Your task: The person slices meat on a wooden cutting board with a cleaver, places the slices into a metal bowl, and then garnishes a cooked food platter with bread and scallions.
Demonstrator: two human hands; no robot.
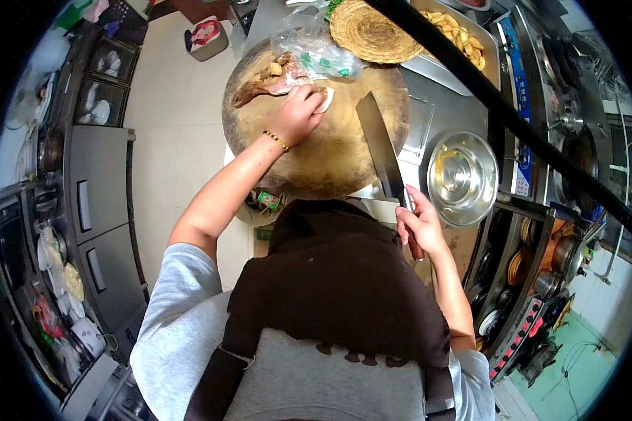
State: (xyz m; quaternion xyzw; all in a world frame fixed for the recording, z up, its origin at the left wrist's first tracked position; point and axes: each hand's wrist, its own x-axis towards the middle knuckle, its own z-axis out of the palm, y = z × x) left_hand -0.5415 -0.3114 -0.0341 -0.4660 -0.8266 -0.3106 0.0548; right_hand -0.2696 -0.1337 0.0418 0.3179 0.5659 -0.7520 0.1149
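A thick round wooden chopping block (pixel 316 161) is in front of me. My left hand (pixel 300 118) is curled down onto a piece of meat (pixel 263 88) at the far left of the block. A flat white piece (pixel 326 100) shows beside its fingers; whether it is fat, skin or a cloth I cannot tell. My right hand (pixel 420 221) grips the dark handle of a cleaver (pixel 383 140), whose broad blade lies over the right part of the block, pointing away from me and apart from the meat.
Behind the meat lies a clear plastic bag (pixel 319 56). A woven straw mat (pixel 372 31) and a metal tray of pale cut pieces (pixel 451 28) are at the back. A steel bowl (pixel 463 179) stands to the right. Cabinets (pixel 105 189) line the left.
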